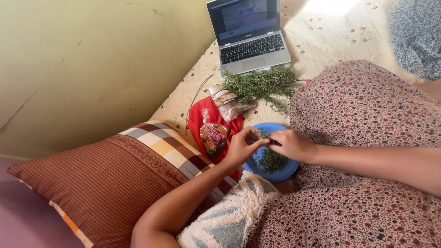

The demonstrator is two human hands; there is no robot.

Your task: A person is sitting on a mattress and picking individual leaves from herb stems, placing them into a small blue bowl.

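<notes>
Sprig (262,136) pinched between left hand (241,148) and right hand (292,144) | above blue plate (285,171)

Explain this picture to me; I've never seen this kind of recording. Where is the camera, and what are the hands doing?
The one camera sits on a person's head and looks down at their lap and bare hands. They sit on a bed. The left hand and right hand meet over a blue plate, pinching a green herb sprig; loose needles lie on the plate. Behind it are a bunch of herb branches, two plastic bags on a red cloth, and an open laptop. A brown pillow lies at the left.
</notes>
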